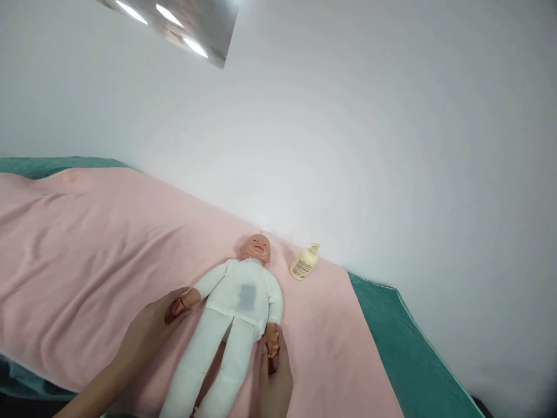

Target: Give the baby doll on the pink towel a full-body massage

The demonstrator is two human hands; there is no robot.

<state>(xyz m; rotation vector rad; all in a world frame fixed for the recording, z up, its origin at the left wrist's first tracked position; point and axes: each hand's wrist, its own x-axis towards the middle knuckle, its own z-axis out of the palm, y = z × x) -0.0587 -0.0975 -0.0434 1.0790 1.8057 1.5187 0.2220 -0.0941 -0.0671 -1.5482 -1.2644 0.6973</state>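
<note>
A baby doll (238, 290) in a white cloth suit lies on its back on a pink blanket (108, 244), head toward the wall. A grey square patch marks its chest, and its feet run out of the bottom of the view. My left hand (152, 328) is closed round the doll's hand on the left side. On the other side, my right hand (278, 380) holds the doll's other hand between thumb and fingers. Both doll arms are spread outward from its body. A pale yellow pump bottle (303, 264) with dark print lies on the blanket to the right of the doll's head.
Green covering (391, 337) shows beyond the blanket's right edge, with more at the far left. A white wall (348, 145) rises directly behind the bed surface. A reflective panel (191, 26) showing bright lights hangs at the top left.
</note>
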